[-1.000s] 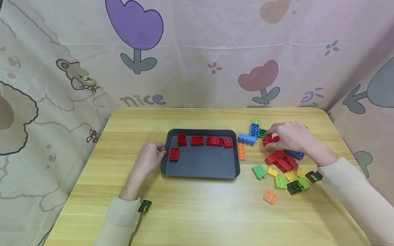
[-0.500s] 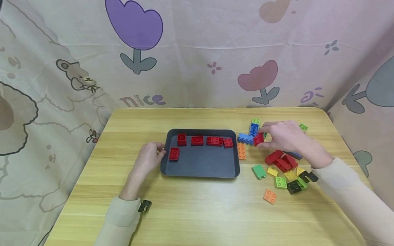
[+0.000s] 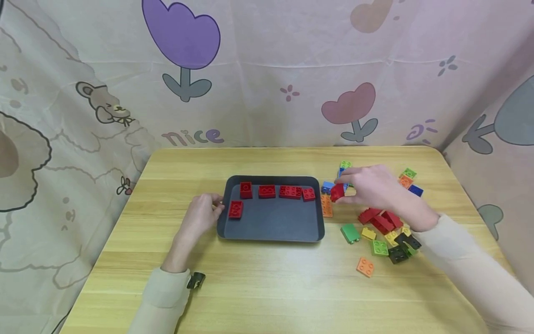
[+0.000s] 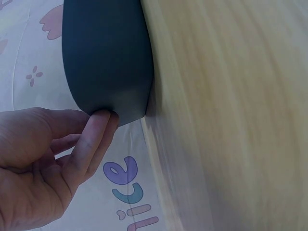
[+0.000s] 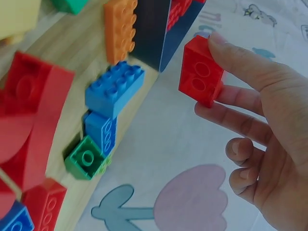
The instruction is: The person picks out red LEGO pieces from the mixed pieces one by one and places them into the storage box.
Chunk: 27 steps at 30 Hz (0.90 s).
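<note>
Two hands (image 3: 200,215) (image 3: 375,188) pinch the tray (image 3: 271,220) and a red brick (image 5: 198,71).

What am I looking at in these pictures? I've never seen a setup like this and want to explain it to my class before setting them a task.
There is no machine here: a person works with two bare hands. The wide view comes from a camera on the person's head, looking forward and down. The two close views come from cameras on the wrists, so the scene looks turned sideways in them.

On the wooden table stands a dark tray with five red bricks in it. To its right lie loose toy bricks in red, blue, green, yellow, orange and black. The left hand pinches the tray's left edge. The right hand holds one more red brick between thumb and fingers, near the tray's right end.
</note>
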Available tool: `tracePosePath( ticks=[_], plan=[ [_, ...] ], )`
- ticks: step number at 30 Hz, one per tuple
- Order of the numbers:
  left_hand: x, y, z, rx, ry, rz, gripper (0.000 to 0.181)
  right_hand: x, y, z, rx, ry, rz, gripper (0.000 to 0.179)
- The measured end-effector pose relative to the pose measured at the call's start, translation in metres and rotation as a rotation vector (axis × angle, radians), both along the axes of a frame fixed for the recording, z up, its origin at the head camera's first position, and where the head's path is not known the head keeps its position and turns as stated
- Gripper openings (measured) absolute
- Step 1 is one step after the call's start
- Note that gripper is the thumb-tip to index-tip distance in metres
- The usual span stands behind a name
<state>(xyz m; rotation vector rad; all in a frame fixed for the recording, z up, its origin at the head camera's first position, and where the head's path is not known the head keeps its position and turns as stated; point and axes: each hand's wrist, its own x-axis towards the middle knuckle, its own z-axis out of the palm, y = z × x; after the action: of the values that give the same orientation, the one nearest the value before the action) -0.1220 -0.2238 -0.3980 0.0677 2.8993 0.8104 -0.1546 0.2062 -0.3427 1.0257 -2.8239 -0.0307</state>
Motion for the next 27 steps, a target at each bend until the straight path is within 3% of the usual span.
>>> tracePosePath(
  ticks=[12,27],
  plan=[
    [0.000,-0.001,-0.001,-0.003,0.006,-0.003,0.029,0.002,-0.031,-0.009,-0.032,0.021,0.082,0.050],
    [0.000,-0.001,-0.001,-0.007,0.011,-0.012,0.029,0.001,-0.075,-0.011,-0.094,0.071,0.244,0.052]
  ],
)
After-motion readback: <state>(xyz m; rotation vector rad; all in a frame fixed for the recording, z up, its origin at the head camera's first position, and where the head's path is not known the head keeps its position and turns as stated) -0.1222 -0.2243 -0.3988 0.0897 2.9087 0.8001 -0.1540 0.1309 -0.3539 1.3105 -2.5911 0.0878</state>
